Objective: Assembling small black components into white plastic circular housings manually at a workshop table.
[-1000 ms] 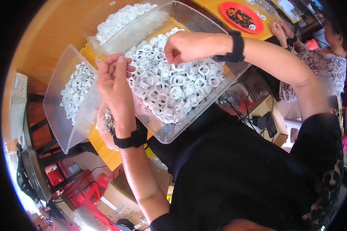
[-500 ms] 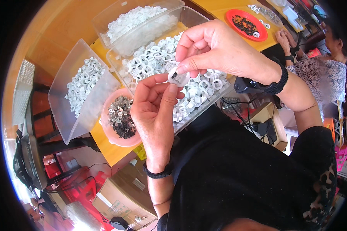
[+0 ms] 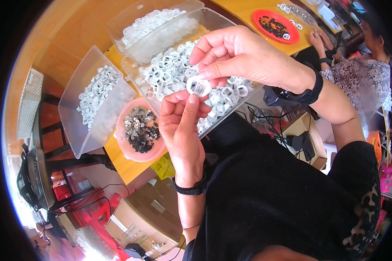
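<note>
Over a clear plastic bin (image 3: 229,114) full of white ring-shaped plastic parts (image 3: 167,69), my two hands meet at one small round white plastic part (image 3: 198,87). Its face is turned up, showing a squarish window in the middle. My left hand (image 3: 182,126) pinches its lower edge between thumb and forefinger. At its upper edge are the closed thumb and fingertips of my right hand (image 3: 244,56); whether a small piece is also between them is hidden. Left of my left wrist stands a pink bowl (image 3: 123,145) holding small silvery and black bits (image 3: 139,126).
Two more clear bins with white parts stand around, one tilted at left (image 3: 69,126), one behind (image 3: 161,28). A red plate (image 3: 259,17) with black bits lies on the yellow table (image 3: 137,167) at far right, near another person's hands (image 3: 320,41). Cardboard boxes sit below.
The white part has turned, so its window now faces up more fully. My left hand has shifted slightly right in view, and my right hand slightly left.
</note>
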A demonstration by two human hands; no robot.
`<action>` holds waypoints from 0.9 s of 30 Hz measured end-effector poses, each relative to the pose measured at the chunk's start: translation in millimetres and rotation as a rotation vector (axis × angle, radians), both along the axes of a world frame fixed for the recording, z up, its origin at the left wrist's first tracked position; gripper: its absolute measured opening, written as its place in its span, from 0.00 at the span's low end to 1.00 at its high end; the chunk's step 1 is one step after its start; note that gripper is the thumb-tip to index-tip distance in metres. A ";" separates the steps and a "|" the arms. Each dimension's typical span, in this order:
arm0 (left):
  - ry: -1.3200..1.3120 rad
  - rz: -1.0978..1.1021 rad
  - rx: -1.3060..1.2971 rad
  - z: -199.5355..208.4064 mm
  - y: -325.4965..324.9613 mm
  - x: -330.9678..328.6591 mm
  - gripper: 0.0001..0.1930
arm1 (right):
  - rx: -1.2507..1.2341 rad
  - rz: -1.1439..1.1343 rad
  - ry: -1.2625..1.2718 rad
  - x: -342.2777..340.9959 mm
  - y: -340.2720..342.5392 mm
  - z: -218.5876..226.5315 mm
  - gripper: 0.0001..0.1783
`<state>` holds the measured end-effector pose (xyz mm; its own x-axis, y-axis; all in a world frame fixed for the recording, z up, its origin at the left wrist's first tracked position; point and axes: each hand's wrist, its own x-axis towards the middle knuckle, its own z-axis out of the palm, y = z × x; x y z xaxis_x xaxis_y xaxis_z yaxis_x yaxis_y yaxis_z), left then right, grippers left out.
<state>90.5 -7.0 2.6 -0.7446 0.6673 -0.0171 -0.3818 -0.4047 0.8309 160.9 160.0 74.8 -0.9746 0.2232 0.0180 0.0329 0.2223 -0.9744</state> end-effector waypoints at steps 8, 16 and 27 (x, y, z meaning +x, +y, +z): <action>-0.041 -0.033 0.002 -2.6 2.8 1.9 0.04 | 0.015 0.005 0.011 -0.7 7.4 -6.6 0.14; -0.036 -0.040 -0.034 -2.9 4.8 1.4 0.04 | -0.004 0.019 0.006 -5.5 10.4 -9.3 0.14; -0.076 0.187 0.057 -10.9 1.0 -4.0 0.07 | 0.943 0.053 -0.079 -38.3 53.8 -44.3 0.10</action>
<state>86.4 -6.0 -8.3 -0.8534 0.5194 -0.0443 -0.3565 -0.5195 0.7765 122.6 213.8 30.5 -0.9892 0.1059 0.1017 0.0586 0.9200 -0.3876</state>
